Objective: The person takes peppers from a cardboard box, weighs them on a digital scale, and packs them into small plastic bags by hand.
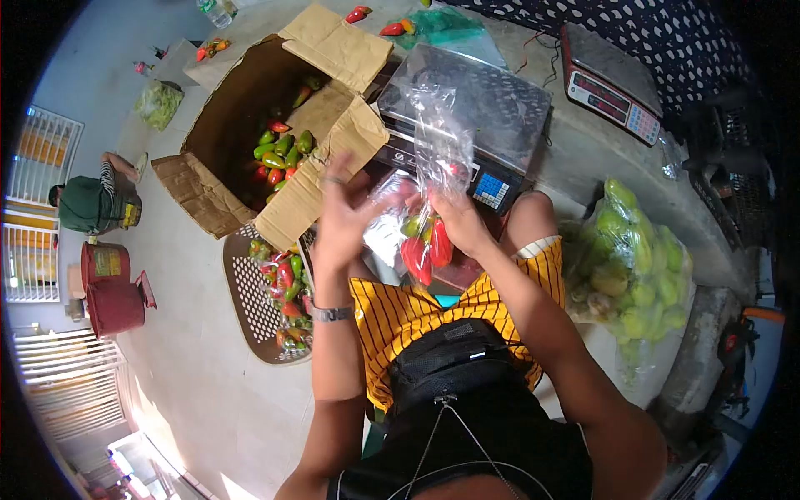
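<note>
Clearly, in the head view, the right hand (460, 223) is the nearer one, its fingers closed around a long, clear plastic bag (440, 146) of red and green peppers (419, 257), stretched lengthwise away from the person's body (500, 437). At the bag's left, the left hand (346, 212) has blurred fingers spread apart.

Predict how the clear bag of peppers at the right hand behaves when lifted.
The clear bag is probably floppy: its thin plastic is crinkled. Weight likely pulls at one end, where the peppers mostly bunch. Its glossy surface may slip.
</note>
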Demonstrator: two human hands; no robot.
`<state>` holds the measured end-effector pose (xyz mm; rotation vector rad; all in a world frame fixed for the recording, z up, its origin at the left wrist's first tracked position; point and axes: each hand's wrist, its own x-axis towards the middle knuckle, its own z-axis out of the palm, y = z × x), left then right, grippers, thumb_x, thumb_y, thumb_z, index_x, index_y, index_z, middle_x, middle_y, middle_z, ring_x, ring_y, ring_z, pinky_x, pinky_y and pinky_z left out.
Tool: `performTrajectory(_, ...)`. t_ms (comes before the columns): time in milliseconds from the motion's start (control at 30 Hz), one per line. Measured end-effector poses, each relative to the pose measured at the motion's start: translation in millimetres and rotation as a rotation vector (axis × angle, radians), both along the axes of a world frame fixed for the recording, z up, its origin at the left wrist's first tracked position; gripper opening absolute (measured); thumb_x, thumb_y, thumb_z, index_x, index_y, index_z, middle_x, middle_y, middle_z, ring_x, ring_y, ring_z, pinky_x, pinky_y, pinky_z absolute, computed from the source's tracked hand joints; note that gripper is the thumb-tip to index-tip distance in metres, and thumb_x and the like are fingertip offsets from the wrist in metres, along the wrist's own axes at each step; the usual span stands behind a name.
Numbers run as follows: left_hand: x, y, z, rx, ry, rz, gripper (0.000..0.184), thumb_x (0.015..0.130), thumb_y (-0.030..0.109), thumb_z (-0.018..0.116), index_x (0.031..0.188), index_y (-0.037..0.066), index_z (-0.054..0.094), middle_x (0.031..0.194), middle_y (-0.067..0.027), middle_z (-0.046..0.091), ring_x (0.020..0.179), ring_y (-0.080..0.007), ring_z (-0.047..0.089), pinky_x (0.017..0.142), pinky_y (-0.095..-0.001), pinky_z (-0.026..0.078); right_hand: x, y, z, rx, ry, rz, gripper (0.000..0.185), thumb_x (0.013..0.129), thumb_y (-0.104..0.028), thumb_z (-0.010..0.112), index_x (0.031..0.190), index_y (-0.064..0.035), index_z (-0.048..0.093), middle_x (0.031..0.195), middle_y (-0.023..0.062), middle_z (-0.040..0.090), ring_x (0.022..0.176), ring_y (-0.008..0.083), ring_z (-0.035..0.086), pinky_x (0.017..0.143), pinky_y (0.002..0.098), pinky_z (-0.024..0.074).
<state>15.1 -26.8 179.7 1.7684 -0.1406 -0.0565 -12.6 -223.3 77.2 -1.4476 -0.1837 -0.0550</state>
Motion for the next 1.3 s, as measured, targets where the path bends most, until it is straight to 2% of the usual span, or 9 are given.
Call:
performTrajectory(67, -20.8, -8.8, -65.0, 0.037, 0.332, -0.380, 0.096, 0.075, 0.013, 0.092, 0.151, -0.005, 0.038, 0.142, -0.0141, 0.052, 0.130, -0.0223, 0.051, 0.110, -0.0362, 0.043, -3.9, 5.8, 17.2, -0.037, -0.015, -0.001, 0.029, 0.105, -0.021, 0.051, 0.100, -0.0018, 0.071, 0.090, 0.0075, 0.069, 0.081, 0.0165, 0.061, 0.074, 0.0339, 0.0482)
performTrajectory(167, -37.3, -33.9, -43.2, -0.296, 0.446, -0.472, 0.095, 0.066, 0.020, 0.099, 0.142, -0.002, 0.047, 0.128, -0.0102, 0.063, 0.119, -0.0213, 0.059, 0.104, -0.0325, 0.047, -12.8, 1.4, 34.5, -0.166, 0.001, 0.022, 0.024, 0.103, -0.019, 0.056, 0.113, -0.0034, 0.071, 0.104, 0.0126, 0.073, 0.092, 0.0236, 0.068, 0.086, 0.0374, 0.0529)
performTrajectory(267, -33.6, -31.8, -49.0, -0.138, 0.295, -0.559, 0.085, 0.065, 0.015, 0.096, 0.137, -0.001, 0.053, 0.127, -0.0090, 0.064, 0.116, -0.0210, 0.061, 0.103, -0.0329, 0.048, -20.2, 2.5, 52.5, -0.329, -0.225, 0.023, 0.022, 0.099, -0.019, 0.062, 0.113, -0.0031, 0.069, 0.105, 0.0148, 0.073, 0.099, 0.0262, 0.070, 0.091, 0.0380, 0.0542)
performTrajectory(400, -41.1, -37.5, -54.0, -0.019, -0.045, -0.462, 0.037, 0.062, 0.009, 0.091, 0.093, 0.000, 0.072, 0.115, -0.0089, 0.068, 0.106, -0.0245, 0.065, 0.095, -0.0378, 0.051, -21.2, -7.3, 70.0, -0.334, -0.247, 0.091, 0.025, 0.091, -0.017, 0.072, 0.111, -0.0024, 0.070, 0.109, 0.0165, 0.073, 0.104, 0.0300, 0.071, 0.092, 0.0390, 0.0553)
performTrajectory(600, -39.6, -43.2, -57.0, 0.108, -0.156, -0.473, 0.059, 0.065, 0.015, 0.092, 0.117, 0.002, 0.066, 0.115, -0.0070, 0.070, 0.107, -0.0187, 0.065, 0.096, -0.0347, 0.051, -32.7, -5.0, 15.1, -0.417, -0.382, -0.053, 0.024, 0.086, -0.010, 0.074, 0.109, -0.0029, 0.071, 0.102, 0.0161, 0.073, 0.091, 0.0308, 0.073, 0.081, 0.0409, 0.0574)
performTrajectory(800, -46.8, -41.4, -62.2, 0.041, 0.293, -0.502, 0.056, 0.066, 0.016, 0.091, 0.114, 0.002, 0.067, 0.105, -0.0078, 0.074, 0.099, -0.0167, 0.068, 0.089, -0.0327, 0.053, -38.3, -0.4, 1.3, -0.167, -0.203, 0.009, 0.015, 0.092, -0.007, 0.067, 0.106, -0.0017, 0.070, 0.074, 0.0103, 0.066, 0.062, 0.0241, 0.064, 0.058, 0.0373, 0.0503)
performTrajectory(967, -50.7, -37.7, -67.8, 0.058, 0.247, -0.530, 0.046, 0.069, 0.015, 0.088, 0.108, 0.001, 0.069, 0.098, -0.0071, 0.074, 0.090, -0.0132, 0.067, 0.082, -0.0317, 0.054, -52.4, 11.7, 32.4, -0.036, 0.009, -0.092, 0.010, 0.100, -0.008, 0.060, 0.101, -0.0004, 0.067, 0.063, 0.0076, 0.055, 0.055, 0.0135, 0.053, 0.051, 0.0332, 0.0423)
performTrajectory(1200, -53.8, -42.3, -58.5, 0.047, 0.144, -0.543, 0.016, 0.084, 0.011, 0.078, 0.087, -0.004, 0.070, 0.076, -0.0075, 0.073, 0.069, -0.0099, 0.062, 0.062, -0.0312, 0.050, -38.2, 16.2, 72.2, 0.605, 0.222, -0.119, 0.042, 0.109, -0.036, 0.053, 0.078, -0.0087, 0.060, 0.059, -0.0047, 0.040, 0.052, 0.0078, 0.040, 0.047, 0.0278, 0.0304)
performTrajectory(1300, -53.2, -42.5, -43.0, 0.005, 0.191, -0.590, 0.016, 0.094, 0.012, 0.074, 0.088, -0.003, 0.071, 0.079, -0.0056, 0.073, 0.073, -0.0096, 0.062, 0.069, -0.0296, 0.051, -23.3, -6.2, 95.4, 0.658, 0.309, -0.018, 0.058, 0.109, -0.054, 0.043, 0.065, -0.0173, 0.034, 0.055, -0.0051, 0.032, 0.046, 0.0067, 0.031, 0.044, 0.0260, 0.0250)
